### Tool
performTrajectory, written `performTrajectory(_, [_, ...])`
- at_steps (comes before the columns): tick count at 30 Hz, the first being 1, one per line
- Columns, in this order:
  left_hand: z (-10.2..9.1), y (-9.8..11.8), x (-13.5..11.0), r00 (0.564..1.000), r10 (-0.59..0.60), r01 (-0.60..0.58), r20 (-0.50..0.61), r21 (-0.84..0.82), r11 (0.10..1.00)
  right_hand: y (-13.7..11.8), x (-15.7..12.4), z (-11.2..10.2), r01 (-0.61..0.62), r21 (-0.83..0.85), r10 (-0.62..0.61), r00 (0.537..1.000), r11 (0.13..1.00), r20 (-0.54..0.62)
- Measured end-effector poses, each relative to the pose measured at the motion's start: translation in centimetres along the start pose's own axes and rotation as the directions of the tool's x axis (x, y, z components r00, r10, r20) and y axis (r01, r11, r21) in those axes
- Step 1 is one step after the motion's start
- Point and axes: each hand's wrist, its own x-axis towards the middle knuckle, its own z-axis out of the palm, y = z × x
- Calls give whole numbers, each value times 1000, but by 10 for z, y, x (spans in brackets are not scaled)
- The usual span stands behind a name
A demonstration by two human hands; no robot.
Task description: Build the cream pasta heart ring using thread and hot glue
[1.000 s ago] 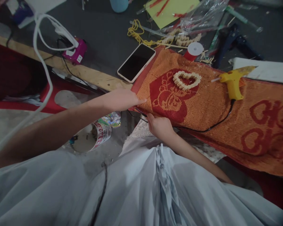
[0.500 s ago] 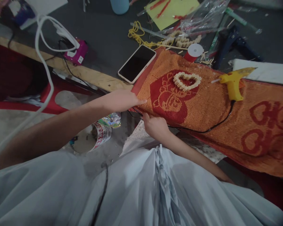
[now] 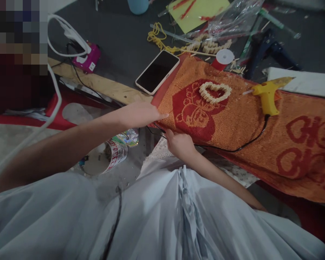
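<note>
"Head camera, looking down: what are the two hands doing?"

"The left hand (image 3: pixel 143 113) lies over the near left corner of an orange terry towel with red heart patterns (image 3: pixel 243 121), one fingertip out on the cloth; I cannot tell whether its other fingers grip anything. The right hand (image 3: pixel 181 145), near it at the towel's front edge, looks pinched narrow on a thin black cord (image 3: pixel 234 150)."

"Where does that lead?"

"Across the towel to the handle of a yellow plastic glue gun (image 3: pixel 269 96), which lies on the cloth, pointed end to the right."

"What could go wrong?"

"A hard pull on the cord could drag the gun over the towel. If the cloth gets tugged instead, the heart-shaped ring of short pale sticks (image 3: pixel 214 100) might slide or break at a weak joint, and the black-screened smartphone in a pale case (image 3: pixel 157 72) could be nudged off, being close to the edge."

"And the surroundings?"

"Dim light. The dark table (image 3: pixel 116 39) has a bare wooden rim and carries a red spool with a white top (image 3: pixel 224 57), tangled yellow string (image 3: pixel 158 36) and crumpled clear plastic (image 3: pixel 233 21). At left sits a magenta power block (image 3: pixel 91 59); below, a printed white bucket (image 3: pixel 119 155) on the grey floor."
</note>
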Motion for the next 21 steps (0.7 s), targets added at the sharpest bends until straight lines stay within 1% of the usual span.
performTrajectory(4, [3, -2, -1, 999, 25, -24, -47, 24, 999, -5, 12, -7, -9, 15, 9, 1000, 1000, -12])
performTrajectory(6, [3, -2, 0, 999, 22, -21, -48, 26, 999, -5, 14, -7, -4, 18, 5, 1000, 1000, -20])
performTrajectory(11, [-2, 3, 1, 1000, -14, 13, 6, 34, 999, -1, 2, 1, 0, 8, 0, 1000, 1000, 7])
performTrajectory(15, [-6, 5, 1, 999, -39, 38, 33, 27, 999, 2, -6, 9, 11, -15, -11, 999, 1000, -30])
performTrajectory(18, [-6, 5, 0, 999, -32, 32, 29, 21, 999, 1, -5, 12, 19, -28, -21, 998, 999, -57])
performTrajectory(21, [-3, 2, 0, 1000, -14, 14, 2, -12, 1000, -4, 2, 13, 26, -44, -29, 996, 999, -80])
